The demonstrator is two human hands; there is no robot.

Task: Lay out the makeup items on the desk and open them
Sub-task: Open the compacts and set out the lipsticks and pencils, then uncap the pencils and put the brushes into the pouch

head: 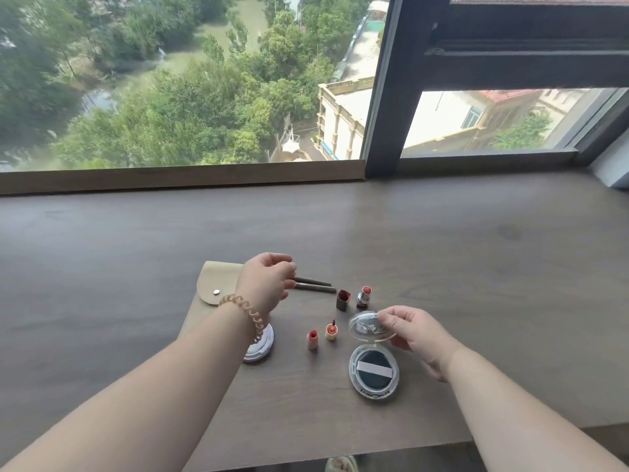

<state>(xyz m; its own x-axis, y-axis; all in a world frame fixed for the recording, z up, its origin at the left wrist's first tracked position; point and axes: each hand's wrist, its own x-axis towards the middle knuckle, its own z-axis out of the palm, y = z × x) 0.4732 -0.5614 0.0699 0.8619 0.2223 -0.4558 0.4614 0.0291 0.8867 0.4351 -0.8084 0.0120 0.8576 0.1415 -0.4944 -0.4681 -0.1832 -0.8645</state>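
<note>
Trees and rooftops are filling the window (190, 80) beyond the grey-brown desk (442, 253), and I am looking down at both bare forearms reaching over it.

My left hand (265, 284) is hovering above the near end of two dark pencils (313, 285), fingers curled loosely; I cannot tell whether they are pinching anything. The pencils are lying side by side, long axes running left to right and tilting slightly toward me at the right, their left ends hidden under the hand. A coiled hair tie (245, 315) is circling that wrist. A beige pouch (212, 284) is lying flat just left of the hand, flap and snap facing up.

My right hand (418, 332) is pinching the rim of the compact lid (371, 327), holding it swung up and back from the compact (373, 371). The base is lying flat at the near right of the group, showing a dark puff with a pale band across it.

Between the hands, a lipstick (365, 296) is standing upright with its bullet pointing up, its dark cap (343, 299) upright just beside it. Nearer, two small tubes (321, 333) are standing upright, apart from each other. A white round case (262, 345) is sitting partly hidden under my left wrist.
</note>
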